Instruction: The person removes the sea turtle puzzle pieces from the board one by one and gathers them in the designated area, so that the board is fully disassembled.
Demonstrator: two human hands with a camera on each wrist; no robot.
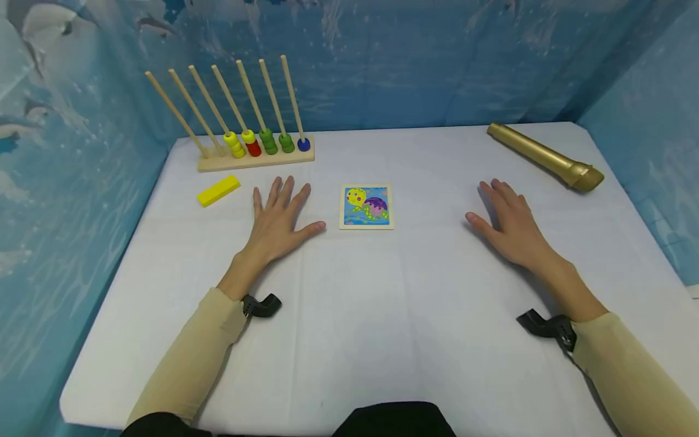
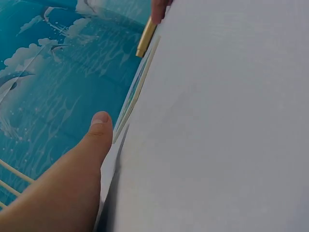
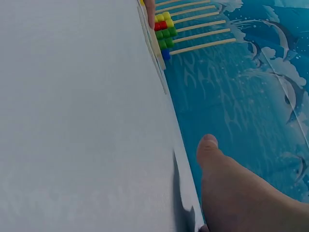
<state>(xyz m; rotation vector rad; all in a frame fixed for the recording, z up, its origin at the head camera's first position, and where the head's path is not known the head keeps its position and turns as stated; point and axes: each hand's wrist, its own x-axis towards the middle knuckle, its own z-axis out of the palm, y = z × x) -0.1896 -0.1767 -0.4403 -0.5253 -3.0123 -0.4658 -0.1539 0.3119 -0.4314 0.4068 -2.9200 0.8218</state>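
Observation:
My left hand (image 1: 277, 224) lies palm down on the white table with its fingers spread and straight, holding nothing. Just to its right is a square picture puzzle (image 1: 366, 207) in a pale wooden frame, showing a yellow and purple turtle on blue. A yellow block (image 1: 218, 190) lies to the left of that hand's fingertips. On the right side, my right hand (image 1: 510, 227) is held out with straight fingers, thumb apart, and nothing in it. Beyond its fingertips lies a gold tube (image 1: 540, 155) with a flared end. Each wrist view shows mainly that hand's thumb.
A wooden bead stand (image 1: 256, 160) with several upright pegs stands at the back left, carrying yellow, red, green and blue beads on some pegs. Blue sea-patterned cloth (image 1: 382, 67) hangs behind and beside the white table (image 1: 371, 340).

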